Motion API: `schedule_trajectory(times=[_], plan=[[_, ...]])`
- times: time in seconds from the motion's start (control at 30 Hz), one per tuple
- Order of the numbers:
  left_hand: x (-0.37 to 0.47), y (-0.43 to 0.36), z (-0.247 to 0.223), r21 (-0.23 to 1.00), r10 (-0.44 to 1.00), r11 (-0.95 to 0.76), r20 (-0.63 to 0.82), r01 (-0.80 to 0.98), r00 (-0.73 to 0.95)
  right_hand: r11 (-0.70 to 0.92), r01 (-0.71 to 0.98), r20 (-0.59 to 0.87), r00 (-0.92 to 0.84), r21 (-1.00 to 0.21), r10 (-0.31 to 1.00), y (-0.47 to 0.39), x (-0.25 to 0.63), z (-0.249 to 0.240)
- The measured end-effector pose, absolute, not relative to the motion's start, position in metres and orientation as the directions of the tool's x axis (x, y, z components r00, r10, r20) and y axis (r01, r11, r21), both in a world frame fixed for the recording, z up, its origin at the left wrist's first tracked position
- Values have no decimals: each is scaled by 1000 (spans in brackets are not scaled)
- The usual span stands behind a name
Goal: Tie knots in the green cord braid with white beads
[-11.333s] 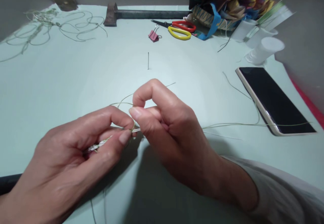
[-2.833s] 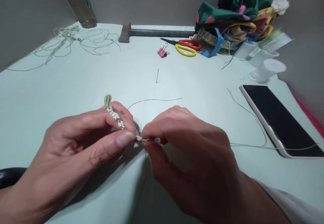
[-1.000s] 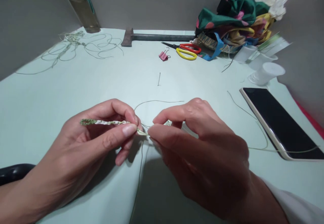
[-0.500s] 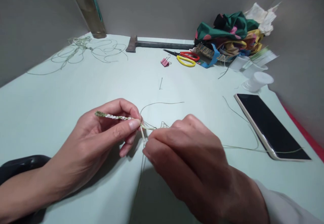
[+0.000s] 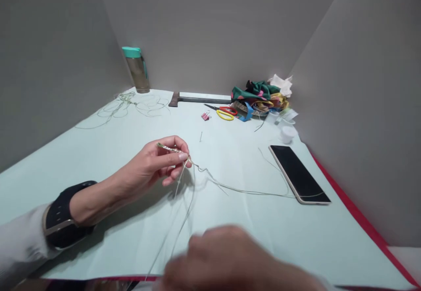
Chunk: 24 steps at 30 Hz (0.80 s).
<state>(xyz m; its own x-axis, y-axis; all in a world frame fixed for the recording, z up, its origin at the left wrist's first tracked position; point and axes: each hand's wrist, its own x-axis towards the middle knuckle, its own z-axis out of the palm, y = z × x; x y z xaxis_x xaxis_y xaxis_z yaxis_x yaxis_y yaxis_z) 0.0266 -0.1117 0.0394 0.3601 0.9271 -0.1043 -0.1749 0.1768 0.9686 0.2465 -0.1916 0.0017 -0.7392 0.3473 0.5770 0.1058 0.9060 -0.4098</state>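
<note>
Left hand point(image 5: 156, 159) pinches green-white braid point(image 5: 168, 148), likely steadying where loose cords point(image 5: 241, 190) fan out | right hand point(image 5: 219, 258) blurred by tabletop's point(image 5: 296, 242) near edge, grip unclear

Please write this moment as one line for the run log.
left hand: pinching green-and-white braid | right hand: blurred, grip unclear | thread: trailing rightward across phone

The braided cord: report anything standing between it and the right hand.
No solid object visibly stands between the right hand and the braided cord, pinched by the left hand. Only thin loose strands trail through that gap. The right hand is too blurred to tell its grip.
</note>
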Motion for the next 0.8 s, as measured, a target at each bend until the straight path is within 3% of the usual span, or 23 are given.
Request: schedule_trajectory(times=[0.07, 0.1, 0.17, 0.27, 0.4, 0.43, 0.53, 0.63, 0.67, 0.73, 0.8], plan=[[28, -115, 46, 971, 909, 155, -69, -179, 412, 871, 185, 656, -591, -456, 469, -176, 264, 27], [30, -116, 49, 973, 896, 146, -52, -181, 441, 726, 301, 578, -450, -619, 680, -168, 272, 39], [35, -116, 53, 975, 873, 129, -24, -183, 488, 447, 305, 339, -346, -841, 875, -154, 281, 58], [42, -113, 57, 976, 855, 110, 5, -191, 519, 76, 103, 16, -491, -992, 871, -141, 283, 65], [48, -105, 61, 977, 859, 100, 10, -188, 511, -187, -61, -111, -613, -980, 783, -128, 281, 56], [49, -102, 61, 978, 864, 100, 6, -183, 504, -160, -61, -92, -599, -985, 795, -125, 281, 55], [51, -95, 62, 978, 876, 121, -26, -168, 482, 117, 81, 65, -472, -990, 879, -118, 284, 51], [55, -88, 60, 975, 894, 150, -63, -165, 444, 433, 238, 337, -356, -869, 872, -118, 287, 44], [57, -85, 58, 973, 902, 158, -74, -167, 425, 554, 315, 452, -342, -770, 824, -119, 288, 41], [61, -80, 54, 969, 919, 176, -99, -174, 381, 747, 494, 661, -382, -444, 646, -122, 288, 33], [64, -77, 50, 964, 932, 197, -128, -178, 339, 789, 580, 727, -451, -203, 518, -124, 285, 28]])
